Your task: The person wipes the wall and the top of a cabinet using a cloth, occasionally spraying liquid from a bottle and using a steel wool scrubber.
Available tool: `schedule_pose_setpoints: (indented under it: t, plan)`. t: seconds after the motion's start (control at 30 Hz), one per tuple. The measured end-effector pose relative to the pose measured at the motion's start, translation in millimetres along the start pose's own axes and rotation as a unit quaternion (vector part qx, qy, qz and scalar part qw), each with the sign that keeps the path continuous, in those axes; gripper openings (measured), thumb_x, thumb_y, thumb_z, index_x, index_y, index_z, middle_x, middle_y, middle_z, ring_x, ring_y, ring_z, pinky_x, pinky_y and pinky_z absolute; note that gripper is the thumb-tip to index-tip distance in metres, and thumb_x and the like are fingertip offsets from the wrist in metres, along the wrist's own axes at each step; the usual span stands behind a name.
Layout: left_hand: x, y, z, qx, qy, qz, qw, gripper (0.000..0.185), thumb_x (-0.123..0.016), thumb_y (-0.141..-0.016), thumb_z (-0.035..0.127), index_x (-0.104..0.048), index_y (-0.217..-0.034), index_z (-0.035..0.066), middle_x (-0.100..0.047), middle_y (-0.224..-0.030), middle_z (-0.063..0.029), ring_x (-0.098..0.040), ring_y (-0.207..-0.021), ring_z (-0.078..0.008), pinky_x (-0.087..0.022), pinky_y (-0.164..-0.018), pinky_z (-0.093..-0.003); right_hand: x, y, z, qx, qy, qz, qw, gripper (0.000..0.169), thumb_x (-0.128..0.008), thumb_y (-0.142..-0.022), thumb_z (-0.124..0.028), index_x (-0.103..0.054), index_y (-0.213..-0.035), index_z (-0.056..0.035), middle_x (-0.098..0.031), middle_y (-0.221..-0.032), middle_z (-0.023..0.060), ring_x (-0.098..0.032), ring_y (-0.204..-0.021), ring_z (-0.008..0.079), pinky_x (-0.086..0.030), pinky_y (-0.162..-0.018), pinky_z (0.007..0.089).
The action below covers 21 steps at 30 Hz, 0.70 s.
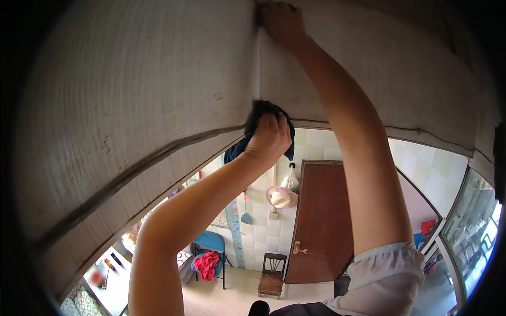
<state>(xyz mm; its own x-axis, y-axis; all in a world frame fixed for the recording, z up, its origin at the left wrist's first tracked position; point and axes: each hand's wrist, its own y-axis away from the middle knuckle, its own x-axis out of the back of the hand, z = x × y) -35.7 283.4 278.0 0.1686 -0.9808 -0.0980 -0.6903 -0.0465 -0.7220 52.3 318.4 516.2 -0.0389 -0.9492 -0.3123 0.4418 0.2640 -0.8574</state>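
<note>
Both my arms reach up to a corner where two wood-grained panels meet. My left hand (271, 136) grips a dark blue cloth (263, 107) and presses it into the lower end of the corner. One edge of the cloth hangs below the wrist. Higher along the same seam, my right hand (281, 23) is bent against the panels, its fingers curled and partly in shadow. Whether it holds anything cannot be made out. The left panel (130, 87) has small dark marks, and the right panel (379, 79) is plainer.
A raised trim strip (158, 168) runs along the panels' lower edge. Below are a brown door (322, 221), a small wooden chair (272, 276), and a blue folding chair (211, 239) bearing a red cloth (206, 265). A hat (282, 198) hangs on the tiled wall. Glass panes (470, 221) stand at right.
</note>
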Motion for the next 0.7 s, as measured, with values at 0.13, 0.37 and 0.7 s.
schedule_pose_setpoints:
  t: [0.13, 0.37, 0.7]
  plan:
    - [4.9, 0.0, -2.8, -0.016, 0.005, -0.03, 0.999, 0.032, -0.058, -0.064, 0.014, -0.062, -0.092, -0.002, -0.058, -0.099, -0.0132, -0.052, -0.072, -0.023, -0.042, -0.065, -0.0311, 12.8, -15.5, -6.5, -0.039, -0.062, -0.124, 0.99, 0.033, -0.049, -0.086, -0.017, -0.05, -0.117, -0.0096, -0.05, -0.119, 0.0099, -0.044, -0.111, 0.0263, -0.035, -0.091, 0.0479]
    - [3.6, -0.9, 2.2, 0.006, 0.008, -0.017, 1.0, 0.033, -0.057, -0.064, 0.014, -0.062, -0.093, -0.002, -0.059, -0.099, -0.0125, -0.052, -0.072, -0.0225, -0.042, -0.066, -0.0314, -7.0, 12.6, 32.2, 0.001, 0.005, -0.058, 0.998, 0.029, -0.05, -0.083, -0.019, -0.053, -0.112, -0.0124, -0.053, -0.113, 0.0067, -0.05, -0.105, 0.0225, -0.04, -0.082, 0.0484]
    - [-2.9, 4.5, -3.5, 0.014, -0.003, 0.02, 1.0, 0.03, -0.057, -0.064, 0.014, -0.062, -0.09, -0.001, -0.059, -0.097, -0.0109, -0.052, -0.071, -0.0215, -0.041, -0.065, -0.0299, 35.0, -22.7, 4.2, -0.033, 0.0, -0.231, 0.972, 0.046, -0.05, -0.086, -0.016, -0.039, -0.13, -0.0049, -0.033, -0.136, 0.0113, -0.033, -0.123, 0.0291, -0.034, -0.095, 0.0471]
